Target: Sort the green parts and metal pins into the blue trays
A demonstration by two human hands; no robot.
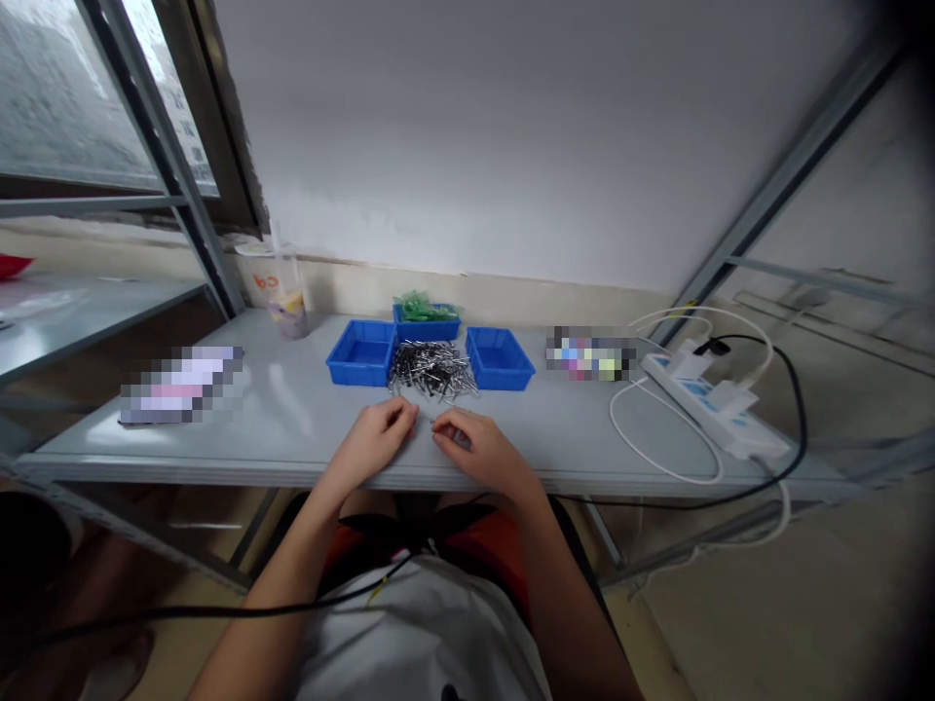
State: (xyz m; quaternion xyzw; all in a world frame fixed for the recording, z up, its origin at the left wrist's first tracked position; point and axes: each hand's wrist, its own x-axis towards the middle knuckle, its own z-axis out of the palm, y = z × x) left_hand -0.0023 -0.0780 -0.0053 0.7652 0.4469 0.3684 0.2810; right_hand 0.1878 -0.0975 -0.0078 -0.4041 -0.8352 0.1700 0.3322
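A pile of small dark and silvery metal pieces (432, 368), like screws, lies between a left blue tray (363, 374) and a right blue tray (504, 378). Behind the pile, a third blue tray (428, 329) holds green plastic material (422, 307). My left hand (378, 433) rests at the front of the pile, its fingers curled together; whatever they hold is hidden. Just to the right, my right hand (471, 440) has thumb and forefinger closed around a tiny thing too small to name. The two hands are a short way apart.
A drink cup (290, 310) stands at the back left of the grey table (278, 443). A blurred phone-like object (182, 385) lies at the left. Another blurred object (590, 354) lies right of the trays, near a white power strip (720, 414) with looping cables.
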